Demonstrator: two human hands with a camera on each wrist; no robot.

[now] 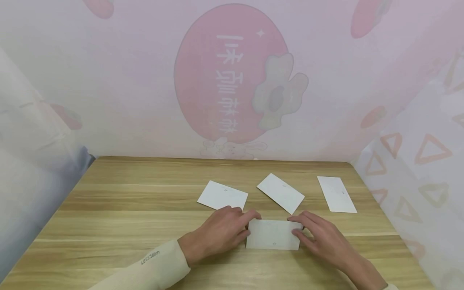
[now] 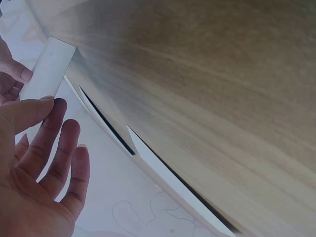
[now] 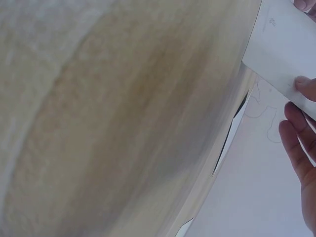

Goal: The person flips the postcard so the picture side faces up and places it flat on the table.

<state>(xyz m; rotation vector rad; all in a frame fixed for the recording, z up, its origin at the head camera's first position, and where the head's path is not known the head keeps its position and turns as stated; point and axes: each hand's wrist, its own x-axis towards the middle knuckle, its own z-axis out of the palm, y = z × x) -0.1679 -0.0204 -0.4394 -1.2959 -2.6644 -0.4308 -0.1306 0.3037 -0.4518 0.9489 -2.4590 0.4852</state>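
A white rectangular card (image 1: 273, 234) with a small printed mark near its lower edge stands tilted up close over the table between both hands. My left hand (image 1: 225, 228) pinches its left end, thumb on the near face and fingers behind. At the opposite end my right hand (image 1: 322, 238) pinches the card in the same manner. In the left wrist view the card (image 2: 52, 66) slants up from the wood, and the left hand's other fingers (image 2: 66, 143) fan out beside it. The right wrist view catches the card (image 3: 276, 47) with the right thumb on its face.
Three more white cards lie flat beyond the hands: one at the left (image 1: 224, 195), an angled one (image 1: 281, 193) in the middle, and one at the right (image 1: 337, 194). The wooden table (image 1: 119, 209) ends at a printed pinkish curtain (image 1: 145, 100).
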